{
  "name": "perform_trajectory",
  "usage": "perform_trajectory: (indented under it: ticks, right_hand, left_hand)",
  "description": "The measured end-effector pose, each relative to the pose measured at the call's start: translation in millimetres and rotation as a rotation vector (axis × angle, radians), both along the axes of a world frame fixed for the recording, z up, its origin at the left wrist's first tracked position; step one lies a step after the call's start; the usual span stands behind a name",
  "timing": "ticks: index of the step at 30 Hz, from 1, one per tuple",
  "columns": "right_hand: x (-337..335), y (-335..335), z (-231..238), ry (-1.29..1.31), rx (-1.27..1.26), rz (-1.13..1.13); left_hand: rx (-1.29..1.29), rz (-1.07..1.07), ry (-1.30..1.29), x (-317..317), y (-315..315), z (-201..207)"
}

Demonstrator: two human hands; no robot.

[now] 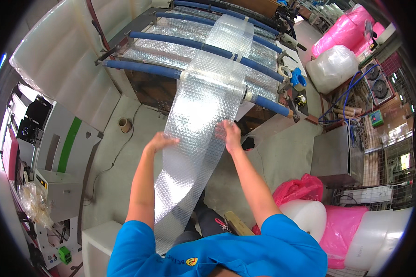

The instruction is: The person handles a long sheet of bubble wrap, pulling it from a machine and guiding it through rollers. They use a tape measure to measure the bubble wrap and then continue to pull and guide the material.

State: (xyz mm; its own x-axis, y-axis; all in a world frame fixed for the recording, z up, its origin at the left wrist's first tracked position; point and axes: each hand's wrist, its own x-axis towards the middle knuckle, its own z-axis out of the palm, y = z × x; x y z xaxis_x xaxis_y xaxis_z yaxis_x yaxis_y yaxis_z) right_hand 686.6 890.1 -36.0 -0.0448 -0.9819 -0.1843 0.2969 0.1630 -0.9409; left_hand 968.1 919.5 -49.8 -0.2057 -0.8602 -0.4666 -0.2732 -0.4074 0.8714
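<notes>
Film (196,108) drapes over front roller (143,68), lower stretch slack. Left hand (161,141) closed on left edge, right hand (232,135) on right edge. Likely light, soft, slick, easily crushed. Best hold: both edges, thumbs above, light pressure.

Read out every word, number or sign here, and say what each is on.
Blue shirt: small lettering beside a round yellow emblem on the chest; I won't copy it out.
White roll, lower right: faint marks, too small to read.
Bubble wrap: no print that I can make out.
</notes>
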Motion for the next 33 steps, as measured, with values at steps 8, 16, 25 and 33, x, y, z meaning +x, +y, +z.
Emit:
perform_trajectory:
  ticks: [8,16,25,33]
  right_hand:
    - [19,173,-69,0.062,0.364,0.279]
    - [36,243,36,0.039,0.198,0.213]
    - [38,246,7,0.165,0.188,0.154]
    - [28,234,-23,0.189,0.310,0.225]
  left_hand:
    - [-0.093,0.289,-0.151,-6,163,-76]
    - [-0.294,0.444,-0.087,9,224,87]
    - [-0.170,0.509,-0.186,12,251,35]
    - [-0.231,0.456,-0.158,7,250,-4]
